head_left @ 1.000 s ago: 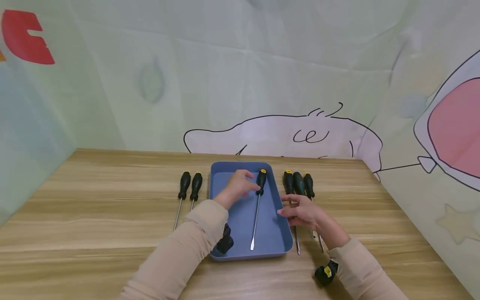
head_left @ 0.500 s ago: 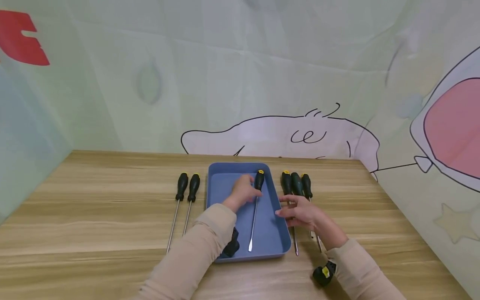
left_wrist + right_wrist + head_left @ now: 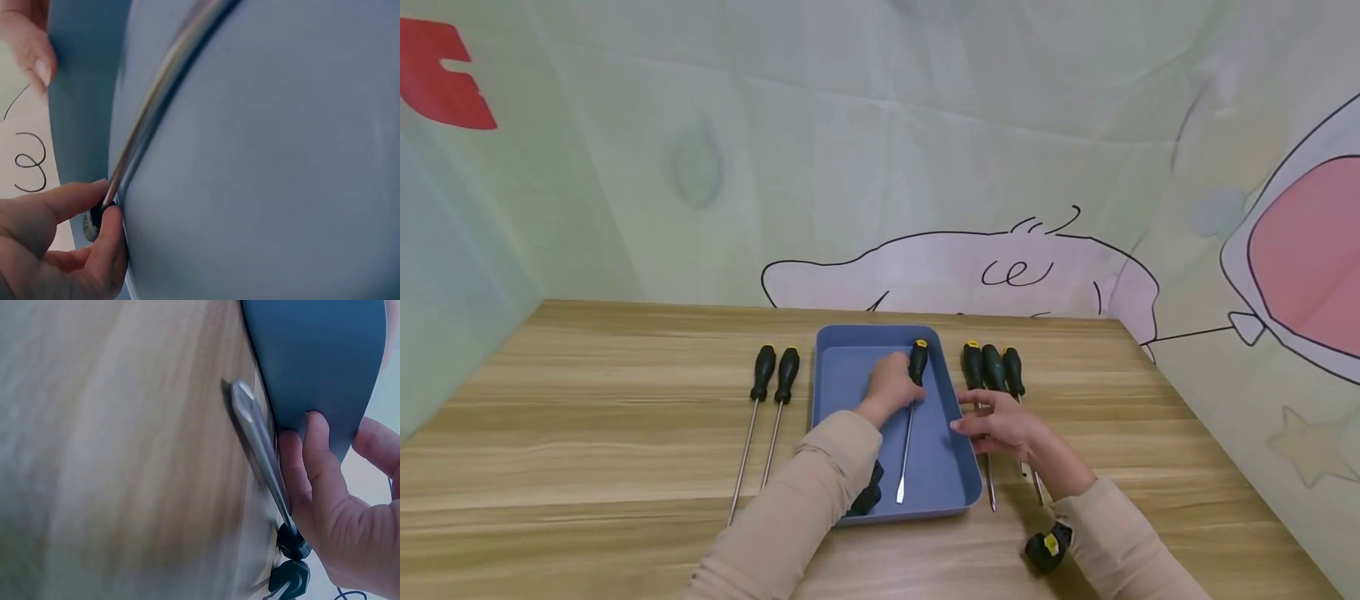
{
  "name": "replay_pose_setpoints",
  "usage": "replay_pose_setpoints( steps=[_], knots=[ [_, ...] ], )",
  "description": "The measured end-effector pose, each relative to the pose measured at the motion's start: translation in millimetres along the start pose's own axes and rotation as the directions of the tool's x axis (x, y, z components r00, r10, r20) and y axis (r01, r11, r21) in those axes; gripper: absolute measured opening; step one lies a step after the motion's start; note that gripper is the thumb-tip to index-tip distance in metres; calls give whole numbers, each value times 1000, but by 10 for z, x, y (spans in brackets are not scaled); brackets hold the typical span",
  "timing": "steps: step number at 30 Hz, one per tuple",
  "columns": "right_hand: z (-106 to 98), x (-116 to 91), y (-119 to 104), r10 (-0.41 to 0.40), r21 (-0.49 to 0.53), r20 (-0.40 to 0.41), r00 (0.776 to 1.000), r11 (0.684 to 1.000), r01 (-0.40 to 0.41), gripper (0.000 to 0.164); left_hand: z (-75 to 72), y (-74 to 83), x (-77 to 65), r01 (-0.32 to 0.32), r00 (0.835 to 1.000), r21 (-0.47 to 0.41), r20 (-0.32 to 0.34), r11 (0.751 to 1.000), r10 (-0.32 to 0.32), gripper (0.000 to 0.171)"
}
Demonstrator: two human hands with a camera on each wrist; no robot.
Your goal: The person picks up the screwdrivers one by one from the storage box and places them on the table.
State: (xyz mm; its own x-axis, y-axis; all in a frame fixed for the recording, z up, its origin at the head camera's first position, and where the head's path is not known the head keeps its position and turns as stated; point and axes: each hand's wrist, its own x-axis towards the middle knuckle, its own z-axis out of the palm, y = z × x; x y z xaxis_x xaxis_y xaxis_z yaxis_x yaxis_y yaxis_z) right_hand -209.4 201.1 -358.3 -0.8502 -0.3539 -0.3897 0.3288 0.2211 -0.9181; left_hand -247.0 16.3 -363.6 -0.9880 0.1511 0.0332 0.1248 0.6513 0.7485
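Observation:
A screwdriver [image 3: 918, 358] with a black, yellow-capped handle and a flat tip lies lengthwise in the blue tray [image 3: 942, 471]. My left hand [image 3: 891, 387] is over the tray and pinches this screwdriver at the lower end of its handle. In the left wrist view, the thumb and fingers close around the black collar, where the metal shaft [image 3: 150, 103] begins. Outside the tray's right wall is my right hand [image 3: 1003, 427]. Its fingertips [image 3: 317, 428] touch that outer wall, in the right wrist view, above a screwdriver shaft [image 3: 259, 440] on the table.
Two black-handled screwdrivers [image 3: 764, 371] lie left of the tray on the wooden table [image 3: 587, 417]. Several more screwdrivers [image 3: 994, 367] lie along its right side, partly under my right hand. A printed cloth [image 3: 850, 167] hangs behind the table.
My left hand has moved right and taken hold of the screwdriver in the tray. My right hand has stayed by the tray wall. The view has shifted slightly.

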Motion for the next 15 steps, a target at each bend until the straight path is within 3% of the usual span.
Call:
replay_pose_setpoints(
  steps=[4,6,15],
  knots=[
    [2,0,3,6,7,2,1000,1000,-6,59,27,3,-2,-74,997,126,-19,989,77,25],
    [3,1,4,7,10,2,1000,1000,-7,59,37,2,1,-82,996,147,-12,986,85,24],
    [10,0,4,10,-7,-27,1000,1000,-10,59,-1,-26,21,-35,999,91,12,995,34,21]
  ],
)
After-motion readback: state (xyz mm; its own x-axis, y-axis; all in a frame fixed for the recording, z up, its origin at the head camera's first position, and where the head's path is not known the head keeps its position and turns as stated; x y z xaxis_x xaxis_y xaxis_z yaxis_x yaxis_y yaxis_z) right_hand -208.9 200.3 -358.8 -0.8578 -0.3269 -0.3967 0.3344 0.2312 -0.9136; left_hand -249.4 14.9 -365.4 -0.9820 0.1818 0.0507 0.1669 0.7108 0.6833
